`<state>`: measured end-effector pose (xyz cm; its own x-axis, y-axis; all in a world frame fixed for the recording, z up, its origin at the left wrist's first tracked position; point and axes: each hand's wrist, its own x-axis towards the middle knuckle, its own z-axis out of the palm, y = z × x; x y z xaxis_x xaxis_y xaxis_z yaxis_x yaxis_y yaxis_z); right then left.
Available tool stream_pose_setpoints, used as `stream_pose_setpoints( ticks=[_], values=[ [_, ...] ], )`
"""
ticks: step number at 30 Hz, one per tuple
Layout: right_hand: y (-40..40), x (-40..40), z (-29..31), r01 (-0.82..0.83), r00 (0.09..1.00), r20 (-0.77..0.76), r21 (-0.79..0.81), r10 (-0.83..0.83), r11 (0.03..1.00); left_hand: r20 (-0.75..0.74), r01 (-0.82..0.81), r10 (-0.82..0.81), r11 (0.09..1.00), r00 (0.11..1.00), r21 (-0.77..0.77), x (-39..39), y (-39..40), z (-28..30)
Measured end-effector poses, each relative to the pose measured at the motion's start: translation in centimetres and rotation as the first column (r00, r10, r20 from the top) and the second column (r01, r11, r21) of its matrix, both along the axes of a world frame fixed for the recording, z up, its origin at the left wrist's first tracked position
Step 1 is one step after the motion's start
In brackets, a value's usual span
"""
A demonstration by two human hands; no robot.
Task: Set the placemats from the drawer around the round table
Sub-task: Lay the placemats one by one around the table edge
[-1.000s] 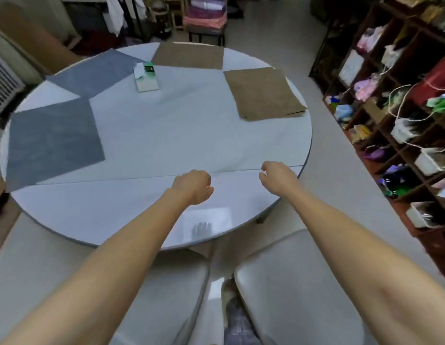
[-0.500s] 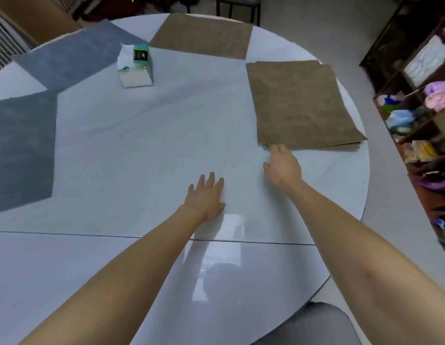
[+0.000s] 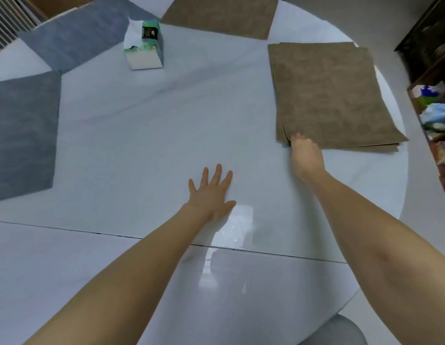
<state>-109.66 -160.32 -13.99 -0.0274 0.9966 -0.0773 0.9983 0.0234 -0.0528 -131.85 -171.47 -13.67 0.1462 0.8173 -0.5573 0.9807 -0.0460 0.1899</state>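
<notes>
1 round white table [image 3: 146, 135] fills most of the view. 2 grey placemats [image 3: 22, 135] lie along its left and far-left edge, and 1 brown placemat [image 3: 219, 16] lies at the far edge. On the right sits a stack of brown placemats [image 3: 325, 95], its near-left corner pinched by the right hand [image 3: 306, 155]. The left hand [image 3: 211, 192] rests flat on the table, fingers spread. A tissue box [image 3: 145, 46] stands at far left.
</notes>
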Motion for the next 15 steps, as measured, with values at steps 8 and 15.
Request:
stream_pose_setpoints(
  ticks=[8,15],
  values=[
    [-2.1,-1.5,4.1,0.003,0.991,-0.131,0.317,0.041,0.948,0.148,-0.086,0.09,0.996,0.985,-0.038,-1.2,-0.1,2.4],
    [-9.1,-6.2,11.0,-0.263,0.816,-0.454,0.261,0.359,0.929,0.456,-0.336,0.196,0.909,0.868,0.248,-5.7,-4.1,9.2]
  ],
)
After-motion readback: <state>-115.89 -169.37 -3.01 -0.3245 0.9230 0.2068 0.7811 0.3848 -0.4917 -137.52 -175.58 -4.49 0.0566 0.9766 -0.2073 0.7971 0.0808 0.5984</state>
